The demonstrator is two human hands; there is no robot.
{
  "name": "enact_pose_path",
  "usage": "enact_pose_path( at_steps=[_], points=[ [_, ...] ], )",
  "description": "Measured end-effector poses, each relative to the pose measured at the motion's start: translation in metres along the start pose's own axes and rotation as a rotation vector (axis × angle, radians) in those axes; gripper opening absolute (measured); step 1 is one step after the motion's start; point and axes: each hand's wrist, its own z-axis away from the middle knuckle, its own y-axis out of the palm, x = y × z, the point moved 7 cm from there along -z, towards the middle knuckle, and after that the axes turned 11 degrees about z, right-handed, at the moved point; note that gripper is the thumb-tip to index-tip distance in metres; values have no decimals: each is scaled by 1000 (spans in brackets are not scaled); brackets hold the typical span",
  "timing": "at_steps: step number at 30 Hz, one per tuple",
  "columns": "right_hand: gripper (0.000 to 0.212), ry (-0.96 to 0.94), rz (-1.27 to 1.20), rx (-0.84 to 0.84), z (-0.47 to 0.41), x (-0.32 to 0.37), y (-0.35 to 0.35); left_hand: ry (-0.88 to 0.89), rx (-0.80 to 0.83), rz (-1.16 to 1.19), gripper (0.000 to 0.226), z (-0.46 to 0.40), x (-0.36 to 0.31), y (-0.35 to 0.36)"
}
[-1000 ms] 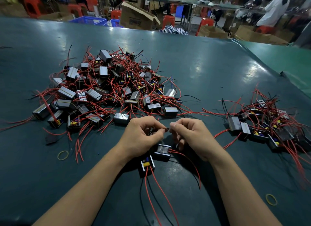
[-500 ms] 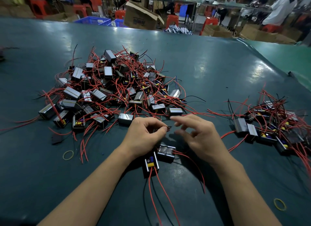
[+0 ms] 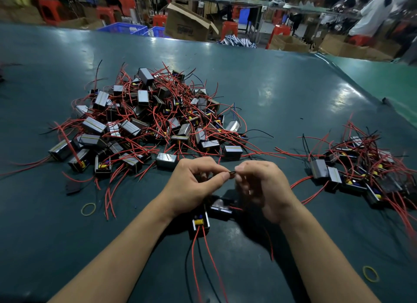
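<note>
My left hand (image 3: 191,185) pinches the thin black wire (image 3: 232,172) above the module (image 3: 199,223) on the tabletop (image 3: 270,95); my right hand (image 3: 264,187) nips its tip; light, limp, slippery, I judge; best held near the end.

black wire tip (image 3: 232,172): sticking out level at frame centre.
black module (image 3: 200,223): lying just below centre, open side facing up.

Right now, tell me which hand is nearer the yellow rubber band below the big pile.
Left. The left hand sits up and right of the rubber band, apart from it; the right hand lies beyond the left one, even farther right.
</note>
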Motion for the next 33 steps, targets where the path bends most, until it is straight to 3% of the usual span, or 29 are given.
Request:
enact_pose_path(
  at_steps=[2, 3, 5, 9, 11, 13, 17, 21, 23, 25, 29, 30, 31, 33],
  points=[
    [26, 211, -205, 9, 1, -13, 6, 33, -3, -24, 7, 0, 0, 1],
    [28, 214, -207, -23, 0, -14, 4, 35, -11, -38, 7, 0, 1, 1],
    [29, 15, 15, -169, 0, -4, -5, 15, -44, -54, 8, -1, 5, -1],
    [19, -607, 864, -522, 19, 29, -2, -49, -96, -66, 7, -2, 13, -4],
    [16, -740, 1008, -507, 21, 34, 4, -63, -110, -56, 7, -2, 14, -7],
    [13, -805, 997, -454, 21, 37, -3, -78, -122, -36, 8, -2, 15, -8],
    [33, -896, 1067, -430, 19, 38, -12, -116, -89, -24, 7, -2, 15, -6],
    [11, -984, 1087, -392, 20, 43, -5, -122, -52, -3, 8, -2, 15, -6],
    [12, -962, 1071, -350, 21, 42, -4, -120, -35, 17, 9, -1, 14, -6],
    [16, -821, 916, -297, 20, 38, -5, -101, 10, 19, 9, -1, 11, -2],
    [26, -22, -37, -24, -2, -3, -2, -31, 38, 28, 8, -1, 6, 5],
    [27, 110, -177, 31, -1, -9, 3, -20, 23, 20, 8, -1, 6, 4],
    [28, 149, -211, 43, -2, -12, 4, -20, 2, 11, 8, -1, 7, 3],
    [34, 42, -79, -57, -5, -7, -6, -31, -51, 5, 8, -2, 8, -1]
  ],
)
